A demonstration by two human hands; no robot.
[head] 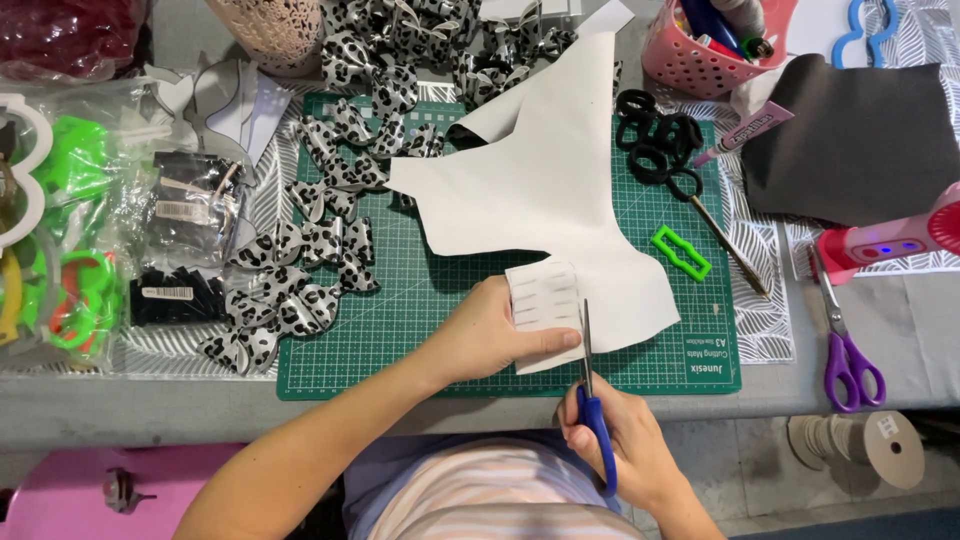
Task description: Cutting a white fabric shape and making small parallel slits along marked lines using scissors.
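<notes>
White sheet point(545, 190) lies on one green mat point(420, 330). My left hand point(490, 335) pinches its lined corner flap. My right hand point(615, 445) grips one pair of blue scissors point(592, 385), blades at the flap's edge. I count one more pair, purple scissors point(848, 355), on my right, and many spotted bows point(310, 260).

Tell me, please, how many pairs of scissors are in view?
2: blue-handled scissors in the right hand, cutting the white sheet; purple-handled scissors lying right of the green cutting mat. Others may hide in the pink basket.
</notes>
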